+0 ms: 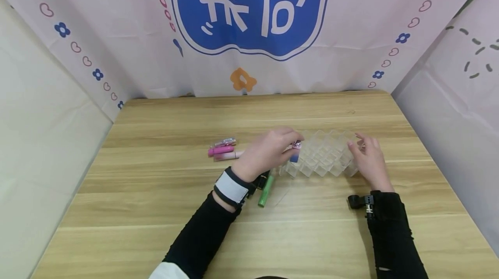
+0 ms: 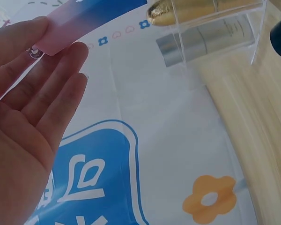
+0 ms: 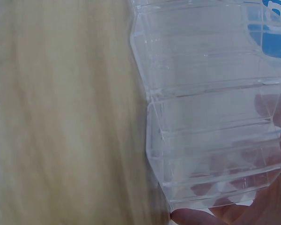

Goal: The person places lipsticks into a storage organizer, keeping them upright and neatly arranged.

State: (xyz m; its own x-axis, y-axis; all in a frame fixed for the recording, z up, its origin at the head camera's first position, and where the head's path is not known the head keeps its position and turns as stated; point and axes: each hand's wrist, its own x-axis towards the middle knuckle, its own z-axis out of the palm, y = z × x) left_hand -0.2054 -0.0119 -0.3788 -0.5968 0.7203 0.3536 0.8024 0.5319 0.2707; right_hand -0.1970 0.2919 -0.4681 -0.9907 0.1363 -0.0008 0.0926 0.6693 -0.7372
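Note:
My left hand point(image 1: 269, 147) pinches a small pink-to-blue tube point(image 2: 91, 21) between thumb and fingers, near the left end of a clear plastic organizer point(image 1: 321, 153). A shiny silvery bit shows at the tube's pink end. The organizer has rows of diamond-shaped compartments and lies on the table. In the left wrist view, a gold tube point(image 2: 192, 10) and a silver tube point(image 2: 208, 40) sit in its clear walls. My right hand point(image 1: 370, 160) holds the organizer's right end; its thumb point(image 3: 194, 217) is at the edge, and other fingers show through the plastic.
Left of my left hand lie a bright pink tube point(image 1: 221, 150), a pale pink tube point(image 1: 228, 156) and a clear silvery one point(image 1: 225, 142). A green tube point(image 1: 266, 192) lies on the wooden table point(image 1: 163, 209) before the organizer. Cloth walls point(image 1: 128, 66) surround the table's back and sides.

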